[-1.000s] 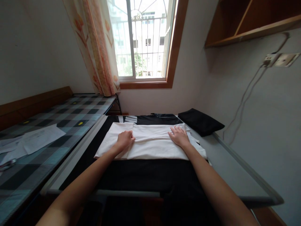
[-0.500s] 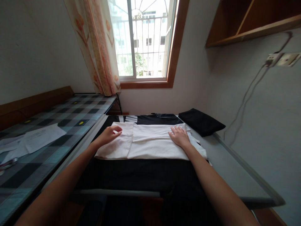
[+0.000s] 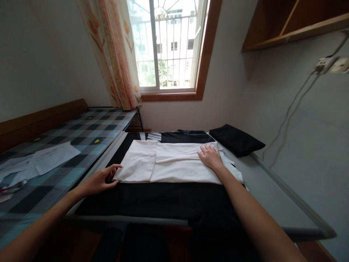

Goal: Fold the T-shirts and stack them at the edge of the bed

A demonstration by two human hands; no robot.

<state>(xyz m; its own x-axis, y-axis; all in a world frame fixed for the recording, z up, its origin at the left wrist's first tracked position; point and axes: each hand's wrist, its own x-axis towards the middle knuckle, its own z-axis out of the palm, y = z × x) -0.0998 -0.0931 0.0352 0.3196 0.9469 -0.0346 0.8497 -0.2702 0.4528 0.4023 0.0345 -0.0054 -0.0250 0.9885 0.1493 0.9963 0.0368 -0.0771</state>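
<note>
Your pale table (image 3: 283,198) carries a spread black cloth (image 3: 163,199) at twelve o'clock and a folded black bundle (image 3: 236,140) at one o'clock.

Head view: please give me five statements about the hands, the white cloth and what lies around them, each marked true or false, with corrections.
1. The right hand lies on the white cloth. True.
2. The left hand is clenched in a fist. False: the left hand is open, thumb and index finger apart at the white cloth's left end.
3. Black fabric lies under the white cloth. True.
4. The papers lie on the white cloth. False: the papers lie on the checked mattress.
5. The curtain hangs at the window's left side. True.
</note>
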